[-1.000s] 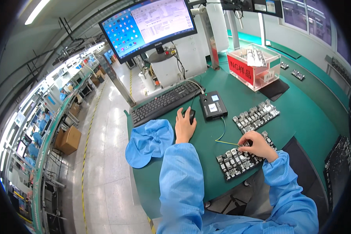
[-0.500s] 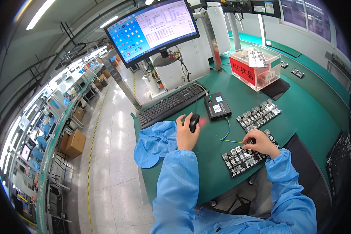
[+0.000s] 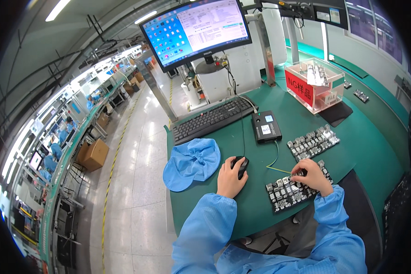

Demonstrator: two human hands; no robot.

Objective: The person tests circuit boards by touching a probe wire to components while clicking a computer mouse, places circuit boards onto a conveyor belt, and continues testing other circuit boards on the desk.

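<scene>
My left hand point(image 3: 232, 179) rests over a black mouse point(image 3: 243, 167), its fingers curled along the top and side. Over a panel of small metal-and-black circuit modules point(image 3: 282, 195), my right hand point(image 3: 313, 177) has thumb and fingertips pinched together. A thin yellow-green cable point(image 3: 278, 170) runs into that pinch; its tip is hidden by the fingers. The cable's other end leads to a small black box point(image 3: 266, 127) with a little lit screen and a white label. Just beyond my right hand lies a second similar panel point(image 3: 313, 143).
A blue cloth cap point(image 3: 192, 163) lies left of the mouse. Behind it are a black keyboard point(image 3: 214, 119) and a monitor point(image 3: 196, 34). At the back right, a clear box point(image 3: 315, 86) with a red label holds more modules. The green table's point(image 3: 251, 217) near edge is before me.
My left hand has drawn the mouse nearer to me, and the red glow beside it is gone. My right hand keeps its pinch at the panel. The whole view has shifted slightly.
</scene>
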